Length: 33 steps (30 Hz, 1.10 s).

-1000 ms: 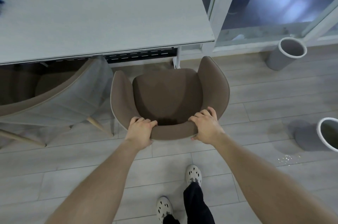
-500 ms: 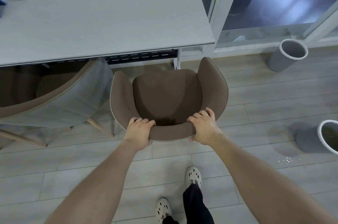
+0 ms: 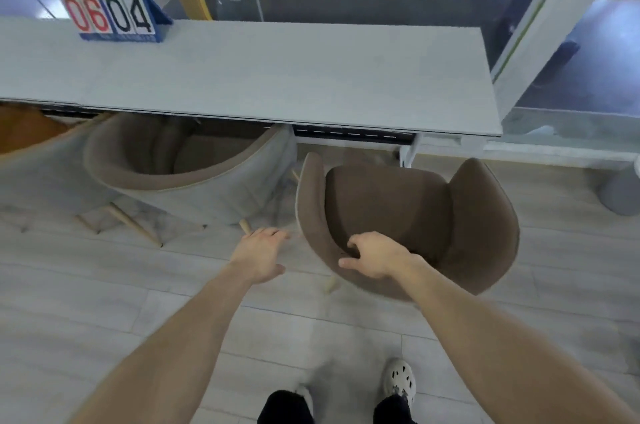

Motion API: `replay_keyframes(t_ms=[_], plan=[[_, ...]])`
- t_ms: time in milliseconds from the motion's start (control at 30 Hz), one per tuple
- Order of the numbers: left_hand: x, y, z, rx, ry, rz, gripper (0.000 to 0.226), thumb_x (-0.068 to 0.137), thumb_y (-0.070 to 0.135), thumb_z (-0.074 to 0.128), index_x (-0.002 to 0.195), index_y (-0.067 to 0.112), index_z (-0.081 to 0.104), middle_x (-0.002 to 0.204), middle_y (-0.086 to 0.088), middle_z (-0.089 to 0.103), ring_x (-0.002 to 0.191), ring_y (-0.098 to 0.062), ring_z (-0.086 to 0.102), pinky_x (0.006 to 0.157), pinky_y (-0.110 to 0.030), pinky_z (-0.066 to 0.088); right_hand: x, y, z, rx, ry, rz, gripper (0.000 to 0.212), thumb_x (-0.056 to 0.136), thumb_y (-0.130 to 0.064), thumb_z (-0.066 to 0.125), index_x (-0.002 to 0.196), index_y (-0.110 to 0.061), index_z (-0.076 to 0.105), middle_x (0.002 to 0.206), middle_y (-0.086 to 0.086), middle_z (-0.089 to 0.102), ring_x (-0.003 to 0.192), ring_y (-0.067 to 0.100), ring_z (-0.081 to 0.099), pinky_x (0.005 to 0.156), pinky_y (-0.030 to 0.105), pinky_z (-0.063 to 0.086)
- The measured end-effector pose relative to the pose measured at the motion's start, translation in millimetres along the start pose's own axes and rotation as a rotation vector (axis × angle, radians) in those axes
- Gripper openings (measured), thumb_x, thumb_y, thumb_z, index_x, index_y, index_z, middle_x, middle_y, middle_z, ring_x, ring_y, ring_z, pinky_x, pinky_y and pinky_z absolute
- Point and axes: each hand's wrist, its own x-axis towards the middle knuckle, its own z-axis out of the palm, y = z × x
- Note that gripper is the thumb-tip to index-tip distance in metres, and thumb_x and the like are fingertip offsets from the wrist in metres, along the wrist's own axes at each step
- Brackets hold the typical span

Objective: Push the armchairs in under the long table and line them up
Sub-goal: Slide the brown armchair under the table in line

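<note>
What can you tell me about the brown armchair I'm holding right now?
The brown armchair is a tub-shaped seat in dark brown fabric with a curved back, wraparound arms and a pale wooden leg showing below. It stands on the floor in front of the long table, not under it, turned askew. The right hand grips its back rim; the left hand is off it.

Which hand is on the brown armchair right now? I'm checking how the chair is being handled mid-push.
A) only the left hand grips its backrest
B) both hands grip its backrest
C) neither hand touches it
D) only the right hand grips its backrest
D: the right hand curls its fingers over the backrest rim of the brown armchair, while the left hand hangs open over the floor, apart from the chair.
</note>
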Motion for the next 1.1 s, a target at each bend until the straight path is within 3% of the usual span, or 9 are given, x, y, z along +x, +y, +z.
replay_keyframes(t_ms=[133, 333, 533, 700, 800, 900, 1000, 1100], plan=[[-16, -117, -16, -0.015, 0.042, -0.118, 0.075, 0.084, 0.051, 0.079, 0.150, 0.031, 0.048, 0.149, -0.001, 0.058, 0.138, -0.029, 0.055, 0.112, -0.043, 0.042, 56, -97, -8, -0.076, 0.058, -0.137, 0.055, 0.101, -0.053, 0.065, 0.139, -0.013, 0.062, 0.139, 0.012, 0.064, 0.128, 0.034, 0.059, 0.106, 0.043, 0.048], [-2, -305, -50, -0.004, 0.140, -0.168, 0.095, 0.073, 0.053, 0.088, 0.154, 0.031, 0.045, 0.153, 0.001, 0.054, 0.143, -0.027, 0.049, 0.116, -0.046, 0.039, 158, -238, 6, -0.030, 0.165, -0.156, 0.056, 0.100, -0.055, 0.064, 0.140, -0.015, 0.059, 0.138, 0.009, 0.054, 0.130, 0.034, 0.055, 0.107, 0.051, 0.049], [27, -443, -74, 0.013, 0.111, -0.082, 0.110, 0.064, 0.053, 0.092, 0.158, 0.030, 0.040, 0.157, 0.000, 0.048, 0.151, -0.026, 0.039, 0.123, -0.048, 0.032, 241, -347, 22, -0.065, 0.309, -0.132, 0.094, 0.090, -0.057, 0.075, 0.162, -0.013, 0.034, 0.172, 0.010, 0.027, 0.160, 0.033, 0.023, 0.129, 0.053, 0.023], [68, -508, -66, 0.123, 0.006, 0.027, 0.115, 0.058, 0.054, 0.096, 0.157, 0.030, 0.043, 0.155, 0.001, 0.051, 0.150, -0.024, 0.041, 0.129, -0.046, 0.022, 288, -387, 33, -0.192, 0.330, -0.102, 0.113, 0.084, -0.062, 0.079, 0.168, -0.014, 0.021, 0.175, 0.008, 0.025, 0.164, 0.031, 0.013, 0.134, 0.053, 0.008], [84, -535, -57, 0.184, 0.011, 0.095, 0.088, 0.072, 0.028, 0.088, 0.151, 0.030, 0.050, 0.150, -0.001, 0.057, 0.149, -0.026, 0.043, 0.132, -0.046, 0.015, 308, -402, 36, -0.219, 0.316, -0.057, 0.112, 0.081, -0.069, 0.078, 0.166, -0.017, 0.027, 0.166, 0.007, 0.039, 0.160, 0.032, 0.024, 0.133, 0.056, 0.008], [94, -547, -43, 0.175, 0.150, 0.150, 0.065, 0.068, 0.006, 0.071, 0.130, 0.027, 0.066, 0.122, -0.002, 0.070, 0.125, -0.030, 0.060, 0.128, -0.046, 0.025, 317, -411, 37, -0.234, 0.345, 0.000, 0.101, 0.080, -0.071, 0.076, 0.160, -0.022, 0.040, 0.151, 0.005, 0.053, 0.148, 0.033, 0.041, 0.131, 0.060, 0.011], [97, -548, -32, 0.177, 0.211, 0.172, 0.055, 0.065, 0.004, 0.065, 0.116, 0.025, 0.069, 0.104, -0.001, 0.070, 0.108, -0.033, 0.064, 0.119, -0.047, 0.034, 318, -416, 42, -0.250, 0.385, 0.040, 0.082, 0.086, -0.063, 0.075, 0.152, -0.022, 0.048, 0.141, 0.005, 0.058, 0.139, 0.032, 0.048, 0.131, 0.060, 0.014], [93, -545, -30, 0.186, 0.218, 0.174, 0.052, 0.065, 0.004, 0.067, 0.112, 0.025, 0.069, 0.097, 0.000, 0.069, 0.102, -0.032, 0.063, 0.111, -0.045, 0.040, 315, -419, 45, -0.262, 0.376, 0.055, 0.080, 0.085, -0.061, 0.079, 0.149, -0.022, 0.051, 0.138, 0.005, 0.060, 0.136, 0.033, 0.051, 0.130, 0.061, 0.016]])
